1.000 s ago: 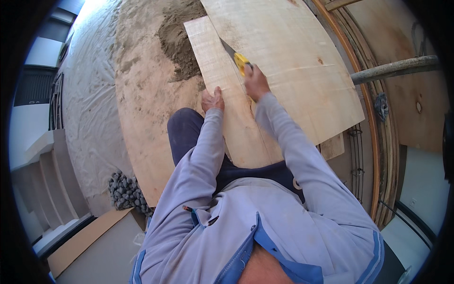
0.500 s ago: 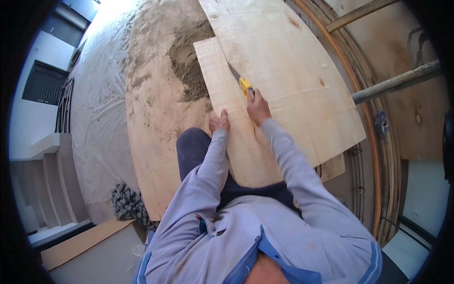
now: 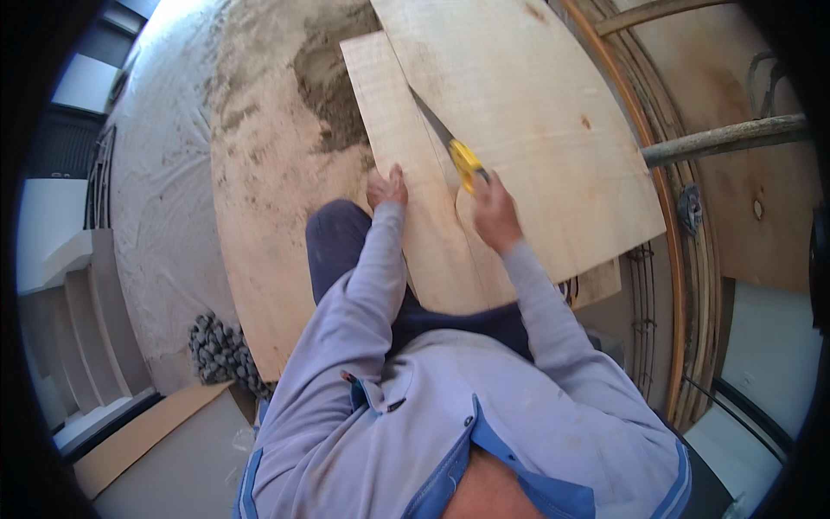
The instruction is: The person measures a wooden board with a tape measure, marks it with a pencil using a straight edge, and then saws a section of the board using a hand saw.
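My right hand (image 3: 493,212), slightly blurred, is closed on the yellow handle of a handsaw (image 3: 465,160). Its dark blade lies along a long cut line in a pale plywood sheet (image 3: 562,156), between the main part and a narrow strip (image 3: 376,86) on its left. My left hand (image 3: 386,188) grips that strip's left edge, thumb on top, fingers partly hidden. My bent dark-clad knee (image 3: 333,233) is beside the strip, just below this hand.
Sand lies piled (image 3: 324,78) on a dirty board (image 3: 255,216) at left, beside plastic sheeting (image 3: 160,199). Dark lumps (image 3: 225,350) sit lower left, near cardboard (image 3: 151,428). Timbers (image 3: 657,199), a crossing pole (image 3: 726,138) and rods (image 3: 641,320) run along the right.
Since half a second ago my right hand has pulled the saw back toward me and rightward, showing more blade. My left hand still grips the strip. The whole view has shifted slightly.
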{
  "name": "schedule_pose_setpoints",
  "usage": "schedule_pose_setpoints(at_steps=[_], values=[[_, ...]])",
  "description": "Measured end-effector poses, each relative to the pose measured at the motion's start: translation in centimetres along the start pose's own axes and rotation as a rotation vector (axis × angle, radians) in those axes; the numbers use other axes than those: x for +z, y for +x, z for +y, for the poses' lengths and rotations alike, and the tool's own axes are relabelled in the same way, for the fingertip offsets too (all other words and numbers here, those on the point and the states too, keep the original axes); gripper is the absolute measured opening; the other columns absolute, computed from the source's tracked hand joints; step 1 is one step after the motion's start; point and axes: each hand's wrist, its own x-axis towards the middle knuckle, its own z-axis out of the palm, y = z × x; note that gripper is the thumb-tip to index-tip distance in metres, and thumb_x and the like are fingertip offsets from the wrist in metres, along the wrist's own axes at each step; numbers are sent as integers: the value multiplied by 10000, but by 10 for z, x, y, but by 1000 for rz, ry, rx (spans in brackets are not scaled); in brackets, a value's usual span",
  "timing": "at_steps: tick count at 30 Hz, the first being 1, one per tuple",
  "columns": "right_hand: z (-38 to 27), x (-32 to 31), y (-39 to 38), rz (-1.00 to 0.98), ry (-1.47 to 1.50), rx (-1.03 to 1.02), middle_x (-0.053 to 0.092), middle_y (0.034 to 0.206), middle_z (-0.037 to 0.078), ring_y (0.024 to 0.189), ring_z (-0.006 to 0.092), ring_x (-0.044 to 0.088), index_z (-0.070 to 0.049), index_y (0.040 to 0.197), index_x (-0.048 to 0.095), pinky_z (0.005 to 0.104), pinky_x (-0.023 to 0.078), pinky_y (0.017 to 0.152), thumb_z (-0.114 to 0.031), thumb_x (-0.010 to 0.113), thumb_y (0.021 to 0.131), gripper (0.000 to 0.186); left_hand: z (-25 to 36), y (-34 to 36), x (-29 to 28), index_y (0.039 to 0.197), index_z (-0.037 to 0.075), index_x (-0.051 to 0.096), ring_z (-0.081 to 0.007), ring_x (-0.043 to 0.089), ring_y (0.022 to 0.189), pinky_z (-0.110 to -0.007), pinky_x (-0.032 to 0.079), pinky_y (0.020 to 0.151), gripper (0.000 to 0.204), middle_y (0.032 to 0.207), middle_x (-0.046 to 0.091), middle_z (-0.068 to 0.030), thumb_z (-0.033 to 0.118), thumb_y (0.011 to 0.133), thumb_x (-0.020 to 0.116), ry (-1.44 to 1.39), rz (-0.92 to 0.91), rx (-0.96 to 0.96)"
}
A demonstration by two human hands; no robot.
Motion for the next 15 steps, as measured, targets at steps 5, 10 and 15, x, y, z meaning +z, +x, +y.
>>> schedule_pose_setpoints(at_steps=[5,10,15], values=[[-12,-39,-58,-54,36,56,570,786,250,771,416,570,3,952,473,458,432,611,-186,416,913,201,1,-6,-15,938,24,587,-350,596,876,-419,457,782,355,904,622,-196,342,780,604,-85,6,-15],[8,29,82,158,-84,-98,567,809,264,777,456,541,-15,930,464,491,419,629,-298,394,920,291,16,-1,14,914,31,592,-364,590,872,-421,456,770,358,912,622,-198,362,779,598,27,-9,27],[2,-43,-80,-7,26,22,561,811,258,752,430,546,-3,958,473,447,425,611,-219,425,919,224,6,-1,-2,899,28,591,-361,589,876,-416,452,775,354,911,621,-198,362,783,594,-101,16,-47]])
